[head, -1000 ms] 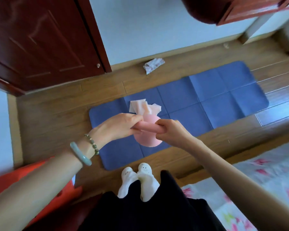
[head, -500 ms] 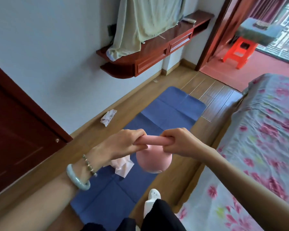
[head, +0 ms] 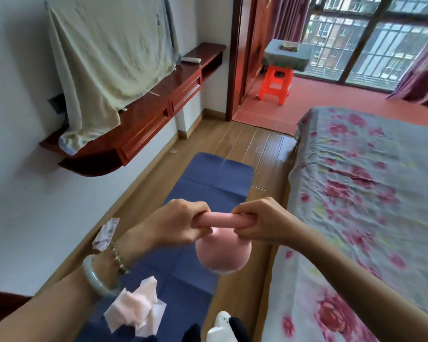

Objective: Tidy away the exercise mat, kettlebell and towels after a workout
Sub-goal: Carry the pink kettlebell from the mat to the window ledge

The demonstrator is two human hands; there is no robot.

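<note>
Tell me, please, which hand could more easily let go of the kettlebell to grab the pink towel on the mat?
Probably the left. Both the left hand and right hand grip the kettlebell handle, but the pink towel lies on the mat beside the left forearm, farther from the right.

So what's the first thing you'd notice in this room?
The pink kettlebell in the middle, held off the floor with the left hand and the right hand both gripping its handle. Under it lies a blue mat, with a crumpled pink towel on its near end. On the right is a bed covered in pink flowers.
</note>
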